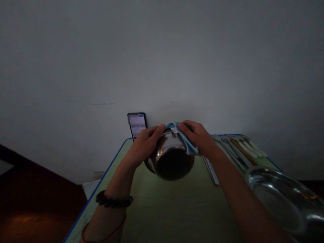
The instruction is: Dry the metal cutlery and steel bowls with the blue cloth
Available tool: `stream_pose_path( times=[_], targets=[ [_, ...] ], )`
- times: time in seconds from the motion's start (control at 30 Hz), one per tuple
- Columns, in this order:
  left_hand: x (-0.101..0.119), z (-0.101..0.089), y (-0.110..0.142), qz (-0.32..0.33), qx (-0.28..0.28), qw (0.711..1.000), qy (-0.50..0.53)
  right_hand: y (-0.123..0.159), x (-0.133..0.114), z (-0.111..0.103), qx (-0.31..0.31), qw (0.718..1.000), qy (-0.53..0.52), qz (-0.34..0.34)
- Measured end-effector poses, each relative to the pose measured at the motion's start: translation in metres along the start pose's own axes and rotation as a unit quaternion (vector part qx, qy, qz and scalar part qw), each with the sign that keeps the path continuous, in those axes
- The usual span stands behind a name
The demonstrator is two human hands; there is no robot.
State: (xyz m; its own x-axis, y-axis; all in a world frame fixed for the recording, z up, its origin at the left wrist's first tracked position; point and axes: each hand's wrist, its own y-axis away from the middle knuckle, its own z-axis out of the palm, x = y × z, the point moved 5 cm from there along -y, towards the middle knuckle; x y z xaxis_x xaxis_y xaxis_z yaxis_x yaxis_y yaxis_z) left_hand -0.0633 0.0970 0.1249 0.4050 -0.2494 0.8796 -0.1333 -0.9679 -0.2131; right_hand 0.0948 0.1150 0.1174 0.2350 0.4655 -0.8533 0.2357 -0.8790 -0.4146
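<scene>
A shiny metal pot (168, 145) is held up over the table, tilted so that its dark round base faces me. My left hand (145, 143) grips its left side, thumb along the top edge. In my right hand (196, 135) is a blue cloth (188, 143), pinched under the thumb and pressed against the pot's right side. Part of the cloth shows behind the top edge. The fingers behind the pot are hidden.
On the green table (162, 212) with a blue edge, a phone (137, 125) showing a timer leans against the wall. Several utensils (235, 150) lie at the back right, near a large metal basin (280, 202). A flat metal item (211, 170) lies by my right forearm.
</scene>
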Motion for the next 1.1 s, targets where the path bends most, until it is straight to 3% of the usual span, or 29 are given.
stream_pose_path(
  times=[0.13, 0.3, 0.37, 0.47, 0.57, 0.67, 0.77, 0.87, 1.0, 1.1],
  targets=[
    [-0.009, -0.014, -0.001, -0.02, 0.08, 0.994, 0.078, 0.0, 0.011, -0.006, 0.079, 0.992, -0.092, 0.035],
    [-0.017, -0.019, -0.003, -0.042, 0.144, 0.967, 0.204, 0.003, 0.025, -0.004, 0.15, 0.948, -0.265, 0.097],
    [-0.017, -0.019, -0.004, -0.045, 0.172, 0.959, 0.222, 0.004, 0.027, -0.002, 0.155, 0.938, -0.289, 0.111],
    [-0.013, -0.019, -0.002, -0.041, 0.196, 0.961, 0.19, 0.004, 0.022, -0.003, 0.149, 0.949, -0.262, 0.097],
    [-0.01, -0.017, -0.001, -0.041, 0.169, 0.974, 0.148, 0.002, 0.015, -0.006, 0.113, 0.971, -0.198, 0.071],
    [-0.009, -0.012, 0.0, -0.037, 0.105, 0.987, 0.116, 0.0, 0.009, -0.007, 0.054, 0.99, -0.119, 0.05],
    [-0.006, -0.004, 0.001, -0.031, 0.032, 0.996, 0.081, -0.001, 0.004, -0.006, 0.001, 0.999, -0.049, 0.024],
    [-0.002, -0.001, 0.003, -0.029, -0.001, 0.999, 0.041, 0.0, -0.001, -0.004, -0.031, 1.0, -0.002, 0.005],
    [0.0, 0.0, 0.003, -0.032, -0.011, 0.999, 0.037, 0.0, -0.002, -0.003, -0.021, 1.0, -0.002, 0.009],
    [-0.008, -0.004, 0.0, -0.055, 0.027, 0.991, 0.116, -0.001, 0.004, -0.007, 0.034, 0.997, -0.057, 0.025]
  ],
)
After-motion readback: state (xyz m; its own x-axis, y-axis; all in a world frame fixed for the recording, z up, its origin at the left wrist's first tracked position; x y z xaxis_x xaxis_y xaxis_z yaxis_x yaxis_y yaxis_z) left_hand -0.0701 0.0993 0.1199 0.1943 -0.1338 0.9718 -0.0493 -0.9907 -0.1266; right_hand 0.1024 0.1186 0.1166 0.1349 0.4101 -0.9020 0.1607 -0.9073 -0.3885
